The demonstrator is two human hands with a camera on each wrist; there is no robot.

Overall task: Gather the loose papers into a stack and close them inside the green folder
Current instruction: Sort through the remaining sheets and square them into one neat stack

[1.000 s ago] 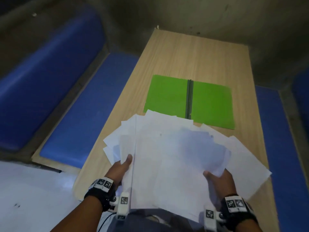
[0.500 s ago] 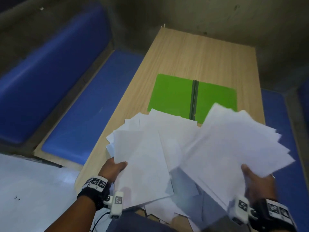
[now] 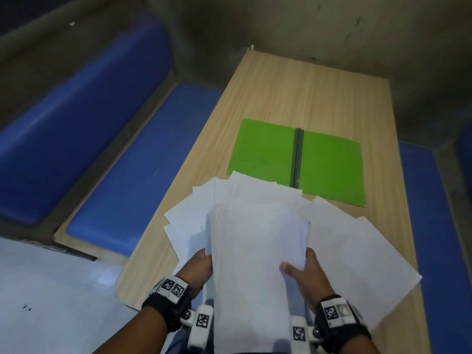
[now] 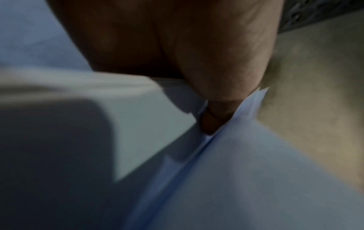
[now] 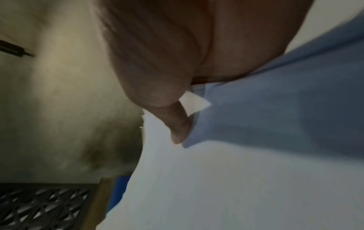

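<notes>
A bundle of white papers (image 3: 258,254) is held upright-tilted above the near end of the wooden table (image 3: 306,98). My left hand (image 3: 198,264) grips its left edge and my right hand (image 3: 302,270) grips its right edge, thumb on top. In the left wrist view my thumb (image 4: 212,121) pinches the sheets (image 4: 246,179); the right wrist view shows my thumb (image 5: 177,129) lying on the papers (image 5: 236,179). More loose sheets (image 3: 357,251) lie fanned on the table beneath. The green folder (image 3: 265,152) lies open flat beyond them, its near edge partly covered by paper.
Blue padded benches (image 3: 143,159) run along the left side of the table, and another blue bench (image 3: 429,226) lies on the right. A grey concrete wall stands behind the table's far end. A pale floor (image 3: 51,302) is at lower left.
My right hand swung its fanned sheets from the right back to the centre and joined them with the left hand's sheets into one bundle. The folder has not moved.
</notes>
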